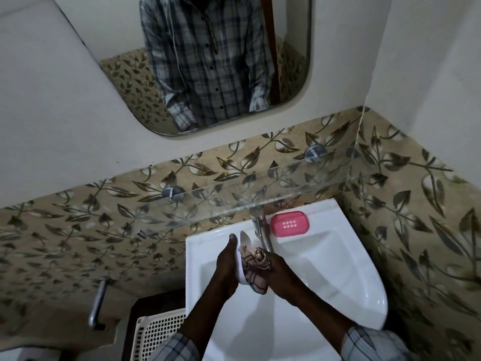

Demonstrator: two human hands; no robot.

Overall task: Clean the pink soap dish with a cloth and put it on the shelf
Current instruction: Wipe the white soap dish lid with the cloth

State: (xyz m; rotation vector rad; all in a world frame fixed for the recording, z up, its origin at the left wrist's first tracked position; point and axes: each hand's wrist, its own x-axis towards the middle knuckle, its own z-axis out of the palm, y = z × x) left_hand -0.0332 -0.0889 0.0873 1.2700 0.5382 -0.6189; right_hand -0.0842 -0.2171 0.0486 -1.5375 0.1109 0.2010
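Where the dish sat: the pink dish lay flat on the back rim of the sink, just right of the tap, and neither hand touched it.
Sink edges: the back rim met the tiled wall, the right rim ran close to the side wall, and the front rim curved toward the person.
Room over the sink: the bowl lay open right of the hands; a glass shelf overhung the back rim, above the tap and dish.
Left of the sink: a white basket stood below the rim, with a metal bar on the wall farther left.
Left hand: it was over the bowl, left of the tap, with fingers straight and pointing at the back rim, flat against a white piece I could not identify.
Right hand: it was over the bowl, just in front of the tap, with fingers curled tight round a bunched patterned cloth, pressing it to the white piece.
Arms: both forearms reached in across the front rim and converged over the bowl.
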